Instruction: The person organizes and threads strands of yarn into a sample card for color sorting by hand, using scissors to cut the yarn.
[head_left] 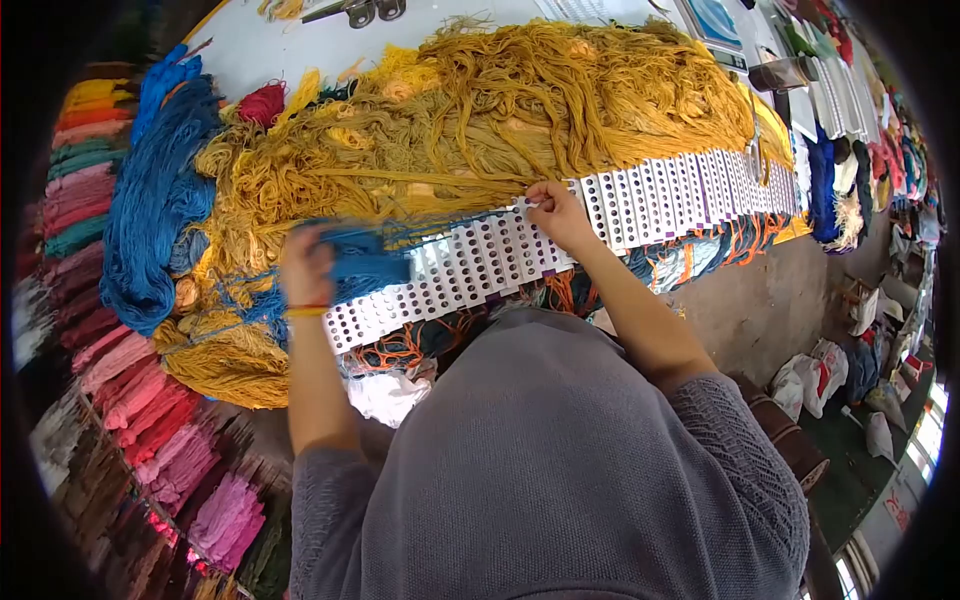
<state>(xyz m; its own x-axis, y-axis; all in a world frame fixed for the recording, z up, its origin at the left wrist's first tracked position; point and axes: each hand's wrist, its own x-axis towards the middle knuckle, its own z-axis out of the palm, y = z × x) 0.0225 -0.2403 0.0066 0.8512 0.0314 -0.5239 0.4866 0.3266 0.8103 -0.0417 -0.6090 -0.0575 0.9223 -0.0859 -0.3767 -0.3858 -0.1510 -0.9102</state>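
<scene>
My left hand (308,265) is smeared by motion beside a blurred bundle of blue yarn (365,257), over the left end of a long row of white punched cards (480,255). Its fingers cannot be made out. At the cards' upper edge, my right hand (560,215) is closed in a pinch on thin yarn. Blue strands stretch between the two hands. A large heap of mustard-yellow yarn (520,100) lies just beyond the cards, its strands running down towards them.
Blue skeins (160,200) hang over the table's left end, near a dark red yarn ball (262,103). Scissors (375,11) lie at the far edge. Tangled orange and dark yarn (420,338) hangs below the cards. Pink and red skeins (140,390) line the left; plastic bags (825,372) rest at right.
</scene>
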